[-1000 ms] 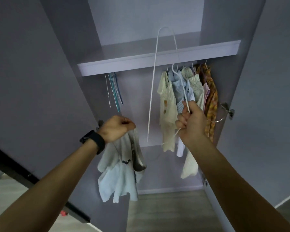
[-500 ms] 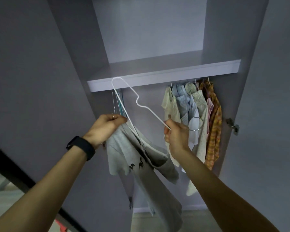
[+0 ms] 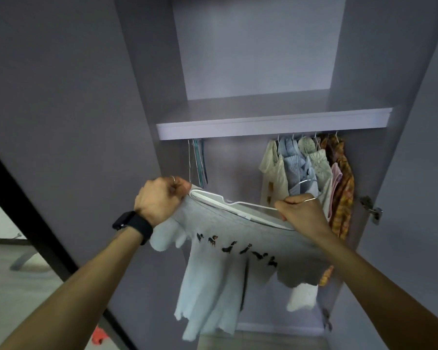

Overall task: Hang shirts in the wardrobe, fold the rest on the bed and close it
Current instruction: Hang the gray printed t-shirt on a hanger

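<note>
A light grey T-shirt (image 3: 228, 261) with a row of small black animal prints hangs stretched between my hands in front of the open wardrobe. My left hand (image 3: 159, 199) grips the shirt's left shoulder. My right hand (image 3: 302, 210) grips a white hanger (image 3: 234, 205) at its hook end, together with the shirt's right side. The hanger lies almost flat along the shirt's top edge, partly inside it. Several shirts (image 3: 306, 170) hang on the rail at the right, under the shelf (image 3: 271, 126).
Several bare hangers (image 3: 199, 161) hang at the rail's left end. The left wardrobe door (image 3: 56, 102) and the right door (image 3: 420, 173) stand open on either side. A hinge (image 3: 371, 209) juts out at the right. Rail space between hangers and shirts is free.
The hanger has tipped from upright to nearly flat and gone into the shirt. My hands have moved apart and spread the bunched shirt wide.
</note>
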`<state>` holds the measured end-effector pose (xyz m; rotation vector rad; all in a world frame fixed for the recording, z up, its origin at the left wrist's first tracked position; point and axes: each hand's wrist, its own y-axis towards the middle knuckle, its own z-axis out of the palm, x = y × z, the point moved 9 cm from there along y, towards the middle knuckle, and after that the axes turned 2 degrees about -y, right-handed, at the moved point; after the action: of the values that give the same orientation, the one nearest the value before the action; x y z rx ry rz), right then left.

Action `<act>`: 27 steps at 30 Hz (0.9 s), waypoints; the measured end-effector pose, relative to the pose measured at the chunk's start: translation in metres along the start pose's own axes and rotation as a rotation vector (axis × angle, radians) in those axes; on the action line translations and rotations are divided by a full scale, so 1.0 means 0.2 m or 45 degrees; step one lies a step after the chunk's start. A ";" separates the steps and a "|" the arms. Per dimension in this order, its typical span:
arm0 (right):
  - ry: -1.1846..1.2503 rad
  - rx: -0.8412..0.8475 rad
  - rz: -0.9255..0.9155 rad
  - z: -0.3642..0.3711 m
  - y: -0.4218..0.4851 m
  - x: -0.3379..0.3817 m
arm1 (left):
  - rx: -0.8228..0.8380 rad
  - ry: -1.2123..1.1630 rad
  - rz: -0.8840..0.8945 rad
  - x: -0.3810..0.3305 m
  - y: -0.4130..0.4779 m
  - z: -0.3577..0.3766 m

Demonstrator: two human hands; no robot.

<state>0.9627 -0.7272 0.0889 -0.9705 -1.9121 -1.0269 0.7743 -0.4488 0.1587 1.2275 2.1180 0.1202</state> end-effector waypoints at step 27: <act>-0.571 0.260 -0.241 0.27 0.16 0.39 | 0.508 -0.484 0.108 -0.20 -0.13 0.35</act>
<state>0.9431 -0.6463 0.1452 -0.9731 -2.4633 -0.7355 0.8109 -0.5121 0.1152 1.4337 1.8046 -0.4845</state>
